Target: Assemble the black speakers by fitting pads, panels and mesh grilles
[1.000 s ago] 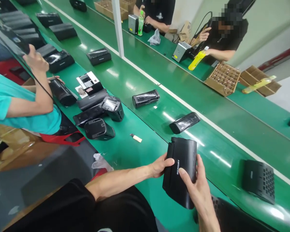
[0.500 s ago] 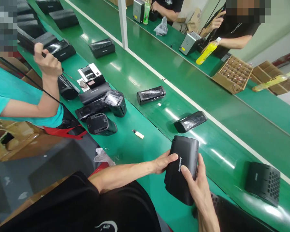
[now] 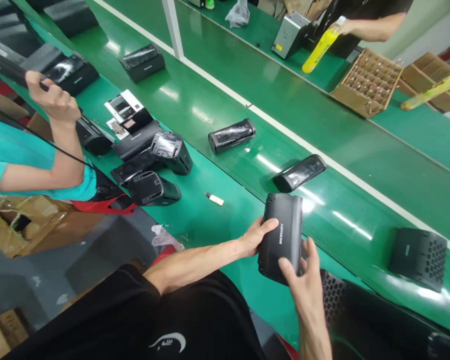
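Observation:
Between my hands is a black speaker-like device point(image 3: 285, 215) with white MERKURY lettering, held over the green table edge. My left hand point(image 3: 258, 237) grips its left side, thumb lying on the front near the lettering. At the lower right, my right hand point(image 3: 303, 265) holds the device with the thumb on its front and the fingers around its right edge. Beyond it, one black device with a shiny face point(image 3: 300, 174) and another similar one point(image 3: 232, 136) lie on the green belt. A small cutter with a pale handle point(image 3: 215, 200) lies on the table.
Several black devices point(image 3: 153, 189) cluster to the left beside an opened white box point(image 3: 124, 106). A person's arm in a turquoise sleeve point(image 3: 60, 175) is at the left. Another black device point(image 3: 418, 257) sits on the belt at the right. A post point(image 3: 173, 30) stands behind.
The held device has risen slightly in view and appears tilted differently. My right hand's fingers have shifted at its edge. The whole view has moved a little.

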Action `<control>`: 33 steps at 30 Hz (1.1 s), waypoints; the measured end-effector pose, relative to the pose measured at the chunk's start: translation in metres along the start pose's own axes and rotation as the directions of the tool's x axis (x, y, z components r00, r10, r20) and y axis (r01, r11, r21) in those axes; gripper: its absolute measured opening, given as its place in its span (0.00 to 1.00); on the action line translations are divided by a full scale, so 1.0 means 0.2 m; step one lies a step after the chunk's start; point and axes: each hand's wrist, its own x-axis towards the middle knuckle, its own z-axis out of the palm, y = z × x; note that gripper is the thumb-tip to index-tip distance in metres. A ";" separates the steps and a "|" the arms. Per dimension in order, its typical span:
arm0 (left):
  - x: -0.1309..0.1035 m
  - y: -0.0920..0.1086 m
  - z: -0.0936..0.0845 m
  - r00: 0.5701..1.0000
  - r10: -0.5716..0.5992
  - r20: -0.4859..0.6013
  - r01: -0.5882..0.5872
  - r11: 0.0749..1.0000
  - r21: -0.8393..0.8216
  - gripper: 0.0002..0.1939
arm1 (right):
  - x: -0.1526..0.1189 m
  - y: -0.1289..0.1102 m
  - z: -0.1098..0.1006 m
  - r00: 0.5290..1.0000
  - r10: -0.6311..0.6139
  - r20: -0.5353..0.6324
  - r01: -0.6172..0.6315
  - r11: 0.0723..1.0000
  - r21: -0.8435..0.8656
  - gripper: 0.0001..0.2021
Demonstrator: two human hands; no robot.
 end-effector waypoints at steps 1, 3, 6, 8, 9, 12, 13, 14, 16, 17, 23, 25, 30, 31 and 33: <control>0.00 0.00 0.00 0.999 0.035 -0.030 -0.035 0.999 0.000 0.43 | -0.06 0.02 0.04 0.999 0.002 -0.042 0.000 0.999 0.048 0.60; -0.01 0.00 0.00 0.992 0.094 -0.085 -0.093 0.996 0.015 0.43 | -0.17 0.04 0.16 0.989 0.001 -0.146 0.019 0.990 0.137 0.64; -0.01 -0.02 0.01 0.981 0.142 -0.130 -0.137 0.990 0.041 0.44 | -0.22 0.02 0.32 0.919 0.026 -0.393 0.051 0.981 0.185 0.58; -0.02 -0.02 0.01 0.981 0.149 -0.120 -0.145 0.988 0.047 0.46 | -0.20 0.00 0.36 0.874 0.034 -0.486 0.061 0.982 0.179 0.54; -0.03 -0.01 0.01 0.987 0.134 -0.088 -0.130 0.990 0.051 0.46 | -0.19 0.01 0.34 0.874 0.029 -0.486 0.072 0.980 0.188 0.52; -0.04 0.13 -0.05 0.997 0.060 0.044 -0.065 0.990 0.125 0.49 | -0.18 0.07 0.22 0.913 0.003 -0.407 0.097 0.969 0.226 0.51; -0.04 0.20 -0.07 0.995 0.053 0.079 -0.067 0.982 0.174 0.50 | -0.19 0.09 0.17 0.930 -0.004 -0.366 0.095 0.968 0.230 0.50; -0.03 0.27 -0.10 0.992 0.075 0.105 -0.098 0.968 0.232 0.51 | -0.20 0.12 0.13 0.945 -0.007 -0.327 0.089 0.968 0.236 0.50; -0.02 0.41 -0.15 0.970 0.097 0.225 -0.175 0.917 0.359 0.57 | -0.23 0.16 0.05 0.966 0.001 -0.259 0.068 0.965 0.254 0.50; -0.02 0.47 -0.16 0.951 0.076 0.299 -0.203 0.885 0.419 0.57 | -0.24 0.18 0.02 0.973 0.005 -0.232 0.058 0.962 0.266 0.50; -0.04 0.54 -0.20 0.912 0.022 0.410 -0.245 0.831 0.500 0.48 | -0.31 0.20 0.02 0.986 0.025 -0.166 0.026 0.954 0.298 0.47; -0.04 0.52 -0.21 0.930 0.032 0.367 -0.219 0.850 0.480 0.46 | -0.31 0.20 0.04 0.983 0.046 -0.177 0.009 0.955 0.297 0.48; -0.05 0.34 -0.14 0.984 0.064 0.167 -0.132 0.891 0.434 0.50 | -0.26 0.13 0.12 0.958 0.029 -0.284 0.049 0.964 0.263 0.45; -0.07 0.27 -0.10 0.991 0.080 0.110 -0.117 0.911 0.395 0.53 | -0.26 0.10 0.14 0.930 -0.018 -0.367 0.095 0.977 0.193 0.46; -0.10 0.16 -0.05 0.997 0.063 0.054 -0.075 0.957 0.280 0.58 | -0.29 0.03 0.17 0.866 -0.164 -0.472 0.191 0.982 0.010 0.45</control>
